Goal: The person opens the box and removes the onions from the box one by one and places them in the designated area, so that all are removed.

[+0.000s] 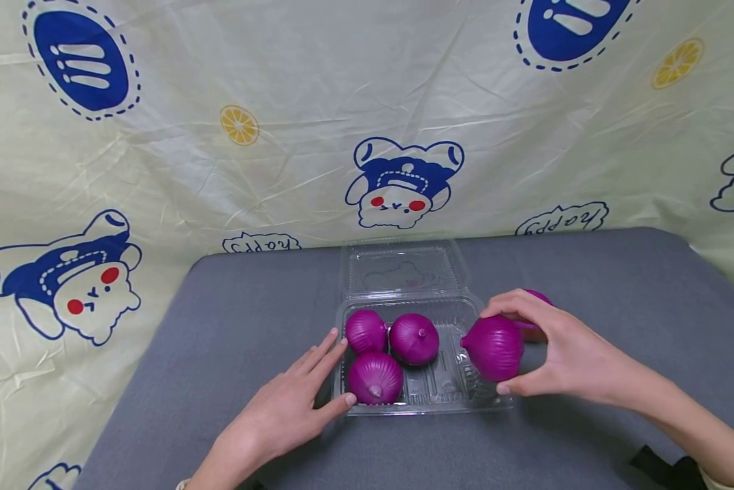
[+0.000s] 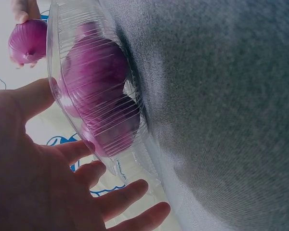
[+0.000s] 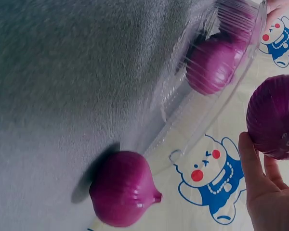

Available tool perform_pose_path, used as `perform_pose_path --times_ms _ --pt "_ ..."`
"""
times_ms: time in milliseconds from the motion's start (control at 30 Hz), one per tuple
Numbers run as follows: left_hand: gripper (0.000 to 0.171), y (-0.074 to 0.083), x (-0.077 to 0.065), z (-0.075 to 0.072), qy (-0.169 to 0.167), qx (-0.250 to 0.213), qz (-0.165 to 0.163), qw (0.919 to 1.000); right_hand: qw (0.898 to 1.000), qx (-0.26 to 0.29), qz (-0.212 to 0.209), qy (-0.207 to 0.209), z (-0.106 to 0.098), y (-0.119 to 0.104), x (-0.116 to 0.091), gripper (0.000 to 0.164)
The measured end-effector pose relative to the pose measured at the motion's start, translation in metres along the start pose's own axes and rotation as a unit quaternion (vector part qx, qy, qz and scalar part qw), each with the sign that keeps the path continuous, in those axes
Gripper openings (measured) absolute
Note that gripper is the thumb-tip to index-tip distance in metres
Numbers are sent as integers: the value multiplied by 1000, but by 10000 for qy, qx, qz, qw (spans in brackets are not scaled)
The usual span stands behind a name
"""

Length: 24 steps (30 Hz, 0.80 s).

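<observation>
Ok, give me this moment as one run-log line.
Left grip: touching clear container; right grip: holding purple onion aloft; inside: three onions; lid: open; table: one more onion, right of container

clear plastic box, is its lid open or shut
Open: in the head view the lid is folded back beyond the far edge of the clear plastic box, leaving three purple onions inside uncovered.

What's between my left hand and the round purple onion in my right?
In the head view, three purple onions, then bare floor of the clear plastic container.
</observation>
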<state>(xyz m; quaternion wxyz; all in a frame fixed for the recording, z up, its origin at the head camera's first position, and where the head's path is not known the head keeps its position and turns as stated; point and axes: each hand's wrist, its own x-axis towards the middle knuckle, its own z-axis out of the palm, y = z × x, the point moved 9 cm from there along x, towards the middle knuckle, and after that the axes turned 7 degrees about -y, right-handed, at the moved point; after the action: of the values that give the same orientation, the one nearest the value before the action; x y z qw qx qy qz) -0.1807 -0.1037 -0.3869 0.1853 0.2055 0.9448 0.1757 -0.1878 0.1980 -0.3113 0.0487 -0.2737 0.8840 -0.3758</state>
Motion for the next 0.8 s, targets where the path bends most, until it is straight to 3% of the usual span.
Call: perform_pose_path --times_ms 200,433,700,800 --pt "80 -1 1 1 -39 -5 -40 10000 9991 -384 -165 61 -10 -3 -7 78" --pt "79 0 0 1 8 -26 5 10000 9964 -800 -30 295 -24 3 -16 82" --pt "79 0 0 1 28 29 22 10000 9957 -819 200 392 -40 14 -25 87" --pt "79 0 0 1 25 26 21 10000 9951 -861 45 480 -44 16 -28 89"
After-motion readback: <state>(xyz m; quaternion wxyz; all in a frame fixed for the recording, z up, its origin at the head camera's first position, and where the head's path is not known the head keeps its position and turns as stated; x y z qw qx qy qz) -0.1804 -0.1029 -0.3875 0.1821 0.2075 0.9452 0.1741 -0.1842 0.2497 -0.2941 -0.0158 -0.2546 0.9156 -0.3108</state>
